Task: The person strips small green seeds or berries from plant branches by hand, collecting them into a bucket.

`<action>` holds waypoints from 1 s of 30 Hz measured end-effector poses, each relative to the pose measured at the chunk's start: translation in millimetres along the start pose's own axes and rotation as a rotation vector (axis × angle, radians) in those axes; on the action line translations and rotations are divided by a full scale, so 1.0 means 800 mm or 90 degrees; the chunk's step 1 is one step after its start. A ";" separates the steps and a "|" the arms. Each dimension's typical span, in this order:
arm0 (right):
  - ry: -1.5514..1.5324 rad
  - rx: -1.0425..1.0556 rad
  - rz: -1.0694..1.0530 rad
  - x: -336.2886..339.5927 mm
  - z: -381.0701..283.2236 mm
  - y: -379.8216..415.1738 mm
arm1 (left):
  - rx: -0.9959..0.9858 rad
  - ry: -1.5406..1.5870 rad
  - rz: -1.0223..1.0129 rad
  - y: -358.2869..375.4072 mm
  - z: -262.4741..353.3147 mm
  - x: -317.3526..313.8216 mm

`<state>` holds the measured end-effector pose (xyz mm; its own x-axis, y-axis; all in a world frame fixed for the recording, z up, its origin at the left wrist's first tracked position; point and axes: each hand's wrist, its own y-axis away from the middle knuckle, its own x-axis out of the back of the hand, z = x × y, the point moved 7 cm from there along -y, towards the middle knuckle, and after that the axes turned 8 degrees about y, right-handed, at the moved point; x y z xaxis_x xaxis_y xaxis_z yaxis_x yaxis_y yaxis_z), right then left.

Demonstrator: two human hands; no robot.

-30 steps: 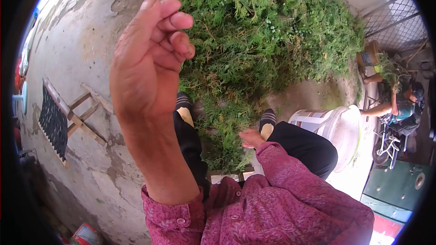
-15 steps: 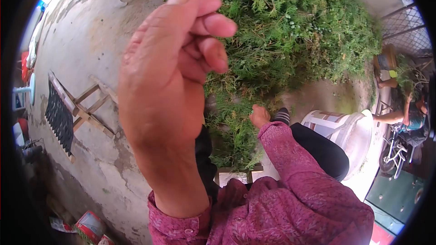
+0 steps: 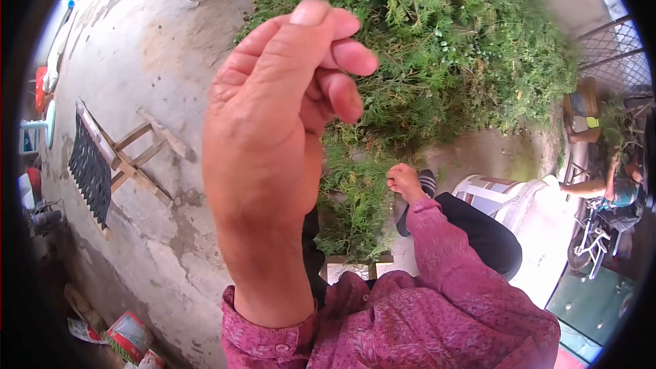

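My left hand (image 3: 280, 143) is raised close to the camera, back toward me, its fingers curled in against the thumb with nothing visible between them. Behind it a big pile of green leafy sprigs (image 3: 437, 48) lies on the concrete ground. My right hand (image 3: 404, 182) is lower down at the near edge of that pile, above my right knee, its fingers closed in a loose fist. Whether a sprig is inside it is hidden. Both arms wear pink patterned sleeves.
A wooden folding frame with black mesh (image 3: 102, 164) lies on the cracked concrete at the left. A white plastic seat (image 3: 512, 195) stands by my right leg. Another person (image 3: 611, 188) sits at the far right near a wire fence (image 3: 615, 55). Red cans (image 3: 126, 335) lie bottom left.
My left hand has risen and come nearer the camera, drifting right. My right hand has moved from my knee forward to the edge of the green pile.
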<state>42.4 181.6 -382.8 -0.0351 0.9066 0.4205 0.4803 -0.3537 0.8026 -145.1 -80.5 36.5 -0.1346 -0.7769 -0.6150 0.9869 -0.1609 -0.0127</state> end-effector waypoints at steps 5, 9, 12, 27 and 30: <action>-0.610 0.102 -0.263 0.018 -0.074 0.094 | 0.043 -0.141 -0.002 0.008 -0.001 -0.019; -0.684 0.190 -0.318 0.037 -0.148 0.170 | 0.011 -0.527 -0.246 0.025 -0.038 -0.043; -0.689 0.213 -0.347 0.044 -0.206 0.225 | -0.011 -0.662 -0.332 0.038 -0.053 -0.057; -0.162 0.519 0.013 0.085 -0.311 0.337 | 0.010 -0.870 -0.352 0.050 -0.072 -0.048; -0.212 0.534 0.032 0.076 -0.315 0.335 | 0.013 -0.925 -0.310 0.050 -0.075 -0.045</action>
<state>-52.3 83.8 -35.9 0.1966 0.9603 0.1979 0.9600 -0.2296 0.1602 -95.5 -22.4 10.9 -0.4140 -0.5509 0.7246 0.8228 -0.5669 0.0391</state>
